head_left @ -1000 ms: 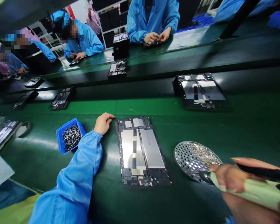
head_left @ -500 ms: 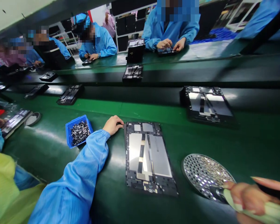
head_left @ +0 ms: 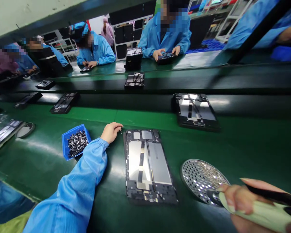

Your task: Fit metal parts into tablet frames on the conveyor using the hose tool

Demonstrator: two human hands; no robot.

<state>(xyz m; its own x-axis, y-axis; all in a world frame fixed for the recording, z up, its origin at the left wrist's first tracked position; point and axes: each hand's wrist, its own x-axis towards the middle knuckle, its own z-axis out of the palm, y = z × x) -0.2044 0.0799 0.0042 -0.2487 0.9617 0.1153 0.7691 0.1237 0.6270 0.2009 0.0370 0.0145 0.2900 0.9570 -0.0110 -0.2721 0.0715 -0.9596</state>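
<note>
My left hand (head_left: 111,132) is closed in a pinch just off the top left corner of an opened tablet (head_left: 149,165), holding a small part (head_left: 121,130) with a pale tip. The tablet lies flat, its inner side with silvery panels and dark ribbon cables facing up. Left of that hand stands a blue bin (head_left: 65,147) of small black and metal parts. At lower right, my right hand (head_left: 247,200) is wrapped around a pale green electric screwdriver (head_left: 262,215). The screwdriver's nose overlaps a round perforated metal screw plate (head_left: 192,174) scattered with tiny screws; contact cannot be told.
Another opened tablet (head_left: 196,111) lies at the back right, with more (head_left: 65,103) at the back left. A small round dish (head_left: 25,130) sits far left beside a neighbour's tablet (head_left: 5,134). Co-workers in blue (head_left: 165,35) sit across the bench; a dark post (head_left: 259,34) slants at upper right.
The view has shifted, so bench items appear further left. My left hand sits slightly further from the tablet's corner, its small part now showing. The screwdriver stays in my right hand over the plate.
</note>
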